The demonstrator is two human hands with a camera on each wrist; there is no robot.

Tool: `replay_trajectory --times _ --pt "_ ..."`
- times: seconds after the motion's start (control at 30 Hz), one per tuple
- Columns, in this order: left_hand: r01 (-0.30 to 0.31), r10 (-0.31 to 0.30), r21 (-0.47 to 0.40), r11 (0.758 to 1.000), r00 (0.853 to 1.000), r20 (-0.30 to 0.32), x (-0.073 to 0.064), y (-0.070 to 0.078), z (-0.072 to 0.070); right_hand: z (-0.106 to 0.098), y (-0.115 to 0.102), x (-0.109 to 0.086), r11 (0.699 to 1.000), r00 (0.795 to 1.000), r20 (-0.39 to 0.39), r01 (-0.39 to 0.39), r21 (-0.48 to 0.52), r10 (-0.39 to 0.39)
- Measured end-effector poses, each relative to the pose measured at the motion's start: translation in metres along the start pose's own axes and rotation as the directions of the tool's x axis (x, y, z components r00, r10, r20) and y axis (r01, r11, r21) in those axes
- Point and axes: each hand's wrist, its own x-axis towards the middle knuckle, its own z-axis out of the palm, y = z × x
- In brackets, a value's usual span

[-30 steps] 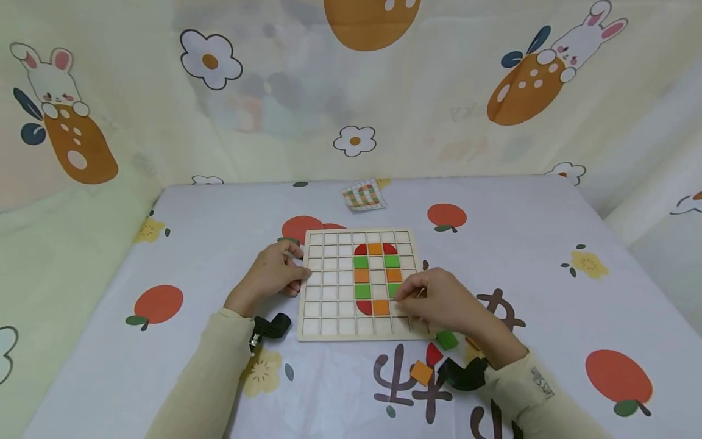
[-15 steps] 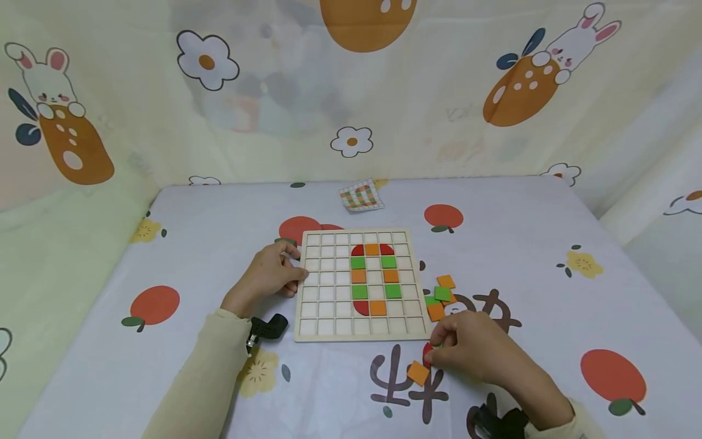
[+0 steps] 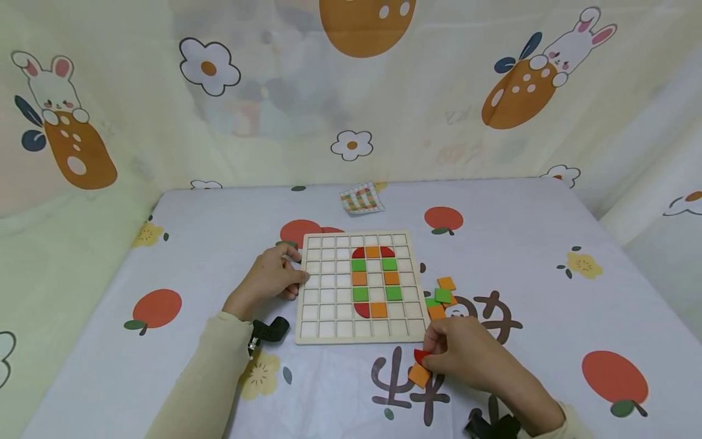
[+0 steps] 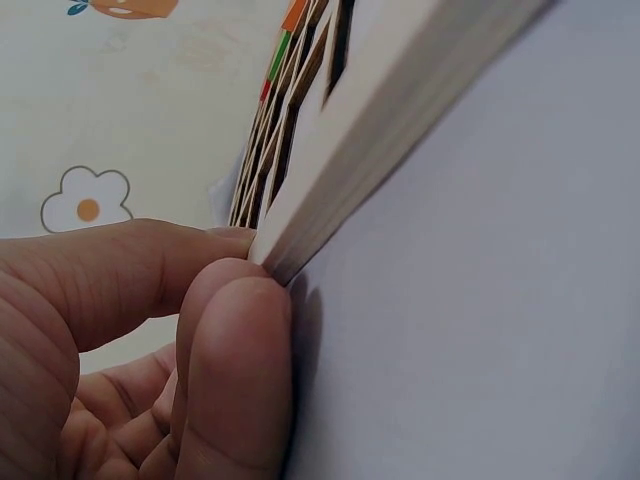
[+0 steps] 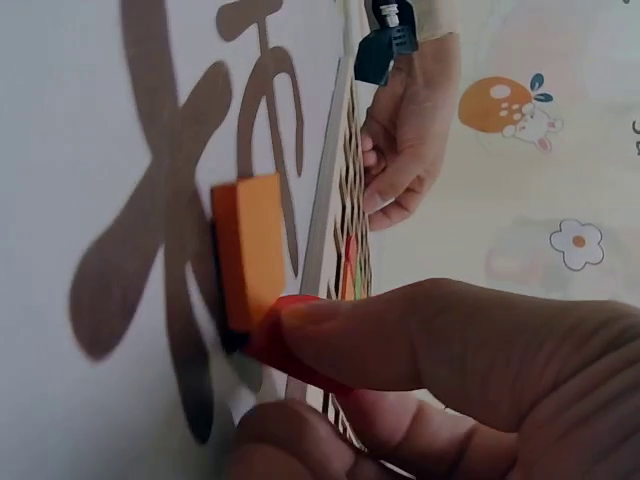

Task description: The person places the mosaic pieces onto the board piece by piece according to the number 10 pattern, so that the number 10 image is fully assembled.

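Note:
A pale wooden grid board [image 3: 323,312] lies flat on the table, with red, orange and green tiles set in an oblong ring. At its left edge my left hand [image 3: 267,277] pinches the frame between thumb and fingers; the left wrist view shows the fingertips [image 4: 235,330] against the board's side. Just off the near right corner, my right hand [image 3: 463,353] pinches a red rounded-corner tile [image 3: 420,355] between thumb and fingers. An orange square tile [image 3: 419,375] lies on the cloth touching or nearly touching that red tile; in the right wrist view it looks thick-edged.
Several loose orange and green tiles [image 3: 442,295] are heaped by the board's right edge. A small card with a coloured grid pattern [image 3: 362,199] lies behind the board. The tablecloth [image 3: 526,231] has printed fruit and flowers; a patterned curtain [image 3: 285,110] hangs at the back.
My right hand has moved from the board's lower right cells down toward the viewer and taken hold of the red tile. My left hand has stayed at the board's left edge.

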Motion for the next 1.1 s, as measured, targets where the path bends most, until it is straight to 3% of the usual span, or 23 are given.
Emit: replay_trajectory --times 0.3,0.67,0.73,0.97,1.1 --pt "-0.014 0.014 -0.012 1.000 1.000 0.007 0.0007 -0.0022 -0.0001 -0.0028 0.0031 -0.0008 0.993 0.995 -0.039 0.099 0.059 -0.097" --pt "-0.013 0.013 -0.025 1.000 1.000 0.006 0.0009 -0.0020 -0.0006 0.0004 0.0032 -0.0030 0.976 0.975 0.045 0.215 0.036 -0.216" --pt "-0.015 0.016 -0.034 0.999 1.000 0.007 0.0007 -0.0019 -0.0007 0.0005 0.0029 -0.0026 0.976 0.975 0.051 0.217 0.025 -0.218" --pt "-0.021 0.022 -0.043 0.999 1.000 0.008 0.0015 -0.0029 -0.0004 0.0006 0.0001 0.0007 0.993 0.991 0.070 0.116 0.032 -0.118" --pt "-0.020 0.021 -0.046 0.999 1.000 0.009 0.0017 -0.0029 -0.0003 -0.0002 0.0019 0.0003 0.988 0.986 0.072 0.152 0.018 -0.153"
